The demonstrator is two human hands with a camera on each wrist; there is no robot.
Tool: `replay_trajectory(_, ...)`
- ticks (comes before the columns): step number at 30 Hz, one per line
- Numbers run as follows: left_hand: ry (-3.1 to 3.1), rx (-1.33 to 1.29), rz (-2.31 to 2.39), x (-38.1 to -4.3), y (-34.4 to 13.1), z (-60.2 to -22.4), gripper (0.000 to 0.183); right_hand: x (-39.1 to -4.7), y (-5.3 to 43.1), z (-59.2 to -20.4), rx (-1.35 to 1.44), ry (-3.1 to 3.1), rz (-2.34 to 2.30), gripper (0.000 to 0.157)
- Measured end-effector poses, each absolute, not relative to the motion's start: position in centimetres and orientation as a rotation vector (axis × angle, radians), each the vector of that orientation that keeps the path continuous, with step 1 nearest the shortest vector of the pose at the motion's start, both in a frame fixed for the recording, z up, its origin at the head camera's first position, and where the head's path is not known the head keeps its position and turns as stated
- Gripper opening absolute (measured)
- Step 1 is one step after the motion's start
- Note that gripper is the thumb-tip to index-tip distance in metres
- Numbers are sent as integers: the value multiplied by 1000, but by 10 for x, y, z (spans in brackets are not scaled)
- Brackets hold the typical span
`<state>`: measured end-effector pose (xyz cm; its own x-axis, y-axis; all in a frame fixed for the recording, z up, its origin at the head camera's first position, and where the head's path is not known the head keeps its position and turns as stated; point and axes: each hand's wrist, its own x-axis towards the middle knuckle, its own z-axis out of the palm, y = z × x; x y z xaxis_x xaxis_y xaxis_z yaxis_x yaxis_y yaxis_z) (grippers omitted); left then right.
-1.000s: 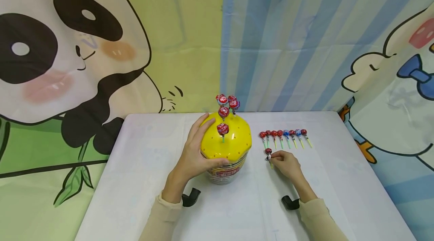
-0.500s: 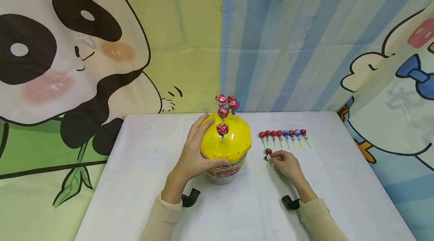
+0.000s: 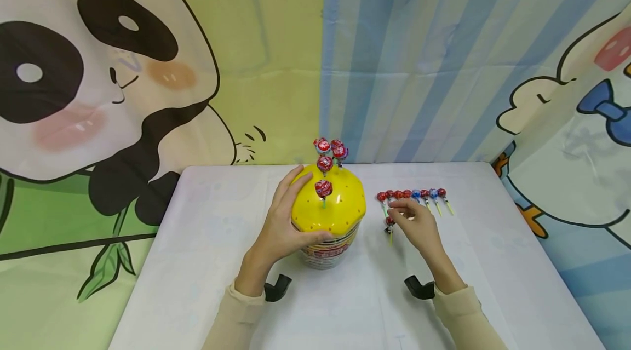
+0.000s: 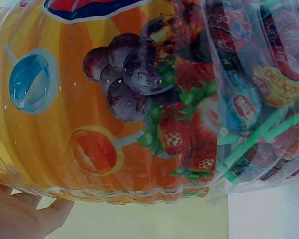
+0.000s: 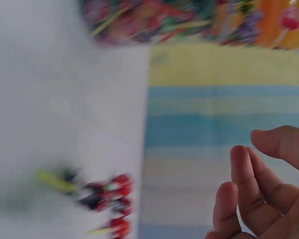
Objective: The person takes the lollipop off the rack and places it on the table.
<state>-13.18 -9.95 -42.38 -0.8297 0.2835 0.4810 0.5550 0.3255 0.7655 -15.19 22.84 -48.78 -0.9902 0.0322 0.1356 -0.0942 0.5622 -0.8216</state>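
Note:
A clear candy jar with a yellow lid stands upright on the table in the head view. My left hand grips it around the lid, fingers behind and thumb across the front. Several lollipops stick up out of the lid. In the left wrist view the jar's side shows fruit pictures and wrapped lollipops inside. My right hand hovers above a single lollipop, apart from it. In the right wrist view the fingers are loosely bent, holding nothing.
A row of several red and blue lollipops lies on the white table, right of the jar and behind my right hand. A cloth with cartoon animals hangs behind the table.
My right hand has let go of the single lollipop and risen up and away from it. That lollipop stays on the table. The left hand and the jar have not moved.

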Motion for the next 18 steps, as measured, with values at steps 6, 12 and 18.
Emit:
replay_trajectory(6, -2332, -755, -1515, -131, -99, -424, 105, -147, 206, -436, 294, -2435, 1545, 18)
replay_trajectory(12, -2327, -765, -1517, -131, -99, -423, 103, -144, 183, -402, 470, -2313, 1685, 17)
replay_trajectory(18, -2324, -764, -1515, -131, -99, -423, 102, -155, 158, -380, 551, -2272, 1719, 18)
